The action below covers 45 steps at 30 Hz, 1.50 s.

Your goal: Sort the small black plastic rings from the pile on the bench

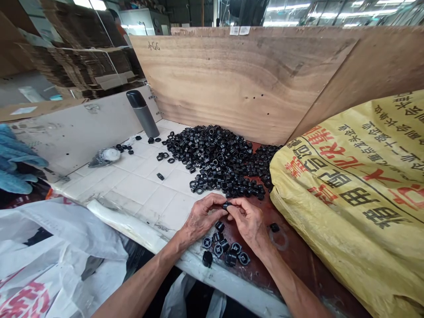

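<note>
Just before the black ring pile (212, 154), both hands (198, 218) (244, 218) pinch what looks like a small black part (226, 205).

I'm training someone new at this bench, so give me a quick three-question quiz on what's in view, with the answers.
1. True or false: the left hand and the right hand both have their fingers on one small black part.

2. What stands to the left of the big pile of black rings, near the far corner?
A) a red bucket
B) a grey bottle with a black cap
C) a desk lamp

3. Fill in the missing word: the large sack on the right, printed in red and black, is ____.

Key: 1 true; 2 B; 3 yellow.
</note>
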{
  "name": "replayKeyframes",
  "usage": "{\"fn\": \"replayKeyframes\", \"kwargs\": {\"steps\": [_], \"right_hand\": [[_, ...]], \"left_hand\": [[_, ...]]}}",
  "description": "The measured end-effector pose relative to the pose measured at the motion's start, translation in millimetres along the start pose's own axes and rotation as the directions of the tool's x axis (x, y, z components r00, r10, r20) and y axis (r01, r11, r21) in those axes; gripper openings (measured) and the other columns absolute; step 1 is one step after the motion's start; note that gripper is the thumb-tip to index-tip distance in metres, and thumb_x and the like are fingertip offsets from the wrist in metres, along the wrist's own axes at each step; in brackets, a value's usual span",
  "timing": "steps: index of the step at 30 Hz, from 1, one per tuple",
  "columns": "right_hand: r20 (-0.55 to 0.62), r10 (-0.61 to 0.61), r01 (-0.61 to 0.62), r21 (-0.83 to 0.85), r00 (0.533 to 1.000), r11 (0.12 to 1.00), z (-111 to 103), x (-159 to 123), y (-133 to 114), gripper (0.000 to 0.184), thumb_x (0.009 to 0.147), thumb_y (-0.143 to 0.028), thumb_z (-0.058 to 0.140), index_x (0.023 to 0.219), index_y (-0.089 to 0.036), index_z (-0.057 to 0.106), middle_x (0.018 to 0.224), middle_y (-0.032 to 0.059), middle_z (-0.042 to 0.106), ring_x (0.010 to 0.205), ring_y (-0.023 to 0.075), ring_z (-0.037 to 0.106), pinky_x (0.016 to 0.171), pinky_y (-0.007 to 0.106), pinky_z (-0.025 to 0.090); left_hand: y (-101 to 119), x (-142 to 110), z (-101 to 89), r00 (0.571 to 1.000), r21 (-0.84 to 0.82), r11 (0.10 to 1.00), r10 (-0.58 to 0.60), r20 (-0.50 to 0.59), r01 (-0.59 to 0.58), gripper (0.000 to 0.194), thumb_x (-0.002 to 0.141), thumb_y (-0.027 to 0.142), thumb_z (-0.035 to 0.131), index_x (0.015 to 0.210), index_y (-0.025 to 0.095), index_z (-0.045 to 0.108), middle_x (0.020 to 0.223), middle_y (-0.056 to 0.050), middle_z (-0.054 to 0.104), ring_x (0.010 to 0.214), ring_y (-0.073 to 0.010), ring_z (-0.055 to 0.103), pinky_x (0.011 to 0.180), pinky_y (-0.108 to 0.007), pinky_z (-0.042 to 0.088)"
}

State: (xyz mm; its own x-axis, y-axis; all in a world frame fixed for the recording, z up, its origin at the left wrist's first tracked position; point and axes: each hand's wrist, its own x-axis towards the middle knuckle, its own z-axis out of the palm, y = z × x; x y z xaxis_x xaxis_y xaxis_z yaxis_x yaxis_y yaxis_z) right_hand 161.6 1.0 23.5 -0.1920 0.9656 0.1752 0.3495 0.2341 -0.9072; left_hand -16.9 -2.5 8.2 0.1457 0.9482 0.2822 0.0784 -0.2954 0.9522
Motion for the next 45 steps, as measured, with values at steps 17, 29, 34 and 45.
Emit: {"fn": "replayKeyframes", "kwargs": {"steps": [17,29,34,45], "right_hand": [[-0.042,-0.184,0.153,-0.388,0.982,0.909,1,2,9,0.040,0.102,-0.035,0.040,0.074,-0.019,0.064,0.061,0.0025,0.062,0.055,0.0143,0.058,0.057,0.025,0.039],[-0.012,-0.131,0.127,-0.164,0.991,0.978,-5,-2,-12,0.028,0.093,-0.038,0.056,0.075,-0.019,0.062,0.061,-0.0012,0.058,0.053,0.0117,0.052,0.054,0.023,0.039],[0.009,-0.139,0.138,-0.177,0.990,0.974,-4,0,-11,0.027,0.090,-0.037,0.061,0.069,-0.019,0.062,0.059,-0.0012,0.056,0.054,0.0125,0.051,0.056,0.024,0.041],[0.083,0.135,-0.129,-0.079,0.987,0.989,2,2,-1,0.034,0.096,-0.041,0.047,0.071,-0.021,0.057,0.059,-0.0011,0.060,0.050,0.0133,0.056,0.049,0.022,0.041]], "left_hand": [[6,0,2.1,0.997,0.056,0.998,0.033,0.069,-0.037,0.021,0.087,0.023,0.068,0.107,0.020,0.067,0.105,-0.005,0.068,0.097,-0.0181,0.066,0.090,-0.033,0.054],[0,-1,1.3,0.995,-0.139,0.986,-0.099,-0.035,0.093,0.022,0.085,0.023,0.070,0.106,0.019,0.066,0.107,-0.005,0.064,0.085,-0.0144,0.067,0.081,-0.029,0.056],[-2,0,1.4,0.995,-0.116,0.989,-0.094,-0.039,0.089,0.021,0.086,0.023,0.068,0.106,0.019,0.067,0.107,-0.005,0.064,0.091,-0.0167,0.067,0.086,-0.031,0.056],[6,-2,-0.2,0.980,0.193,0.963,0.170,0.099,-0.186,0.023,0.090,0.017,0.061,0.112,0.020,0.064,0.110,-0.008,0.068,0.105,-0.0200,0.065,0.094,-0.036,0.053]]}}
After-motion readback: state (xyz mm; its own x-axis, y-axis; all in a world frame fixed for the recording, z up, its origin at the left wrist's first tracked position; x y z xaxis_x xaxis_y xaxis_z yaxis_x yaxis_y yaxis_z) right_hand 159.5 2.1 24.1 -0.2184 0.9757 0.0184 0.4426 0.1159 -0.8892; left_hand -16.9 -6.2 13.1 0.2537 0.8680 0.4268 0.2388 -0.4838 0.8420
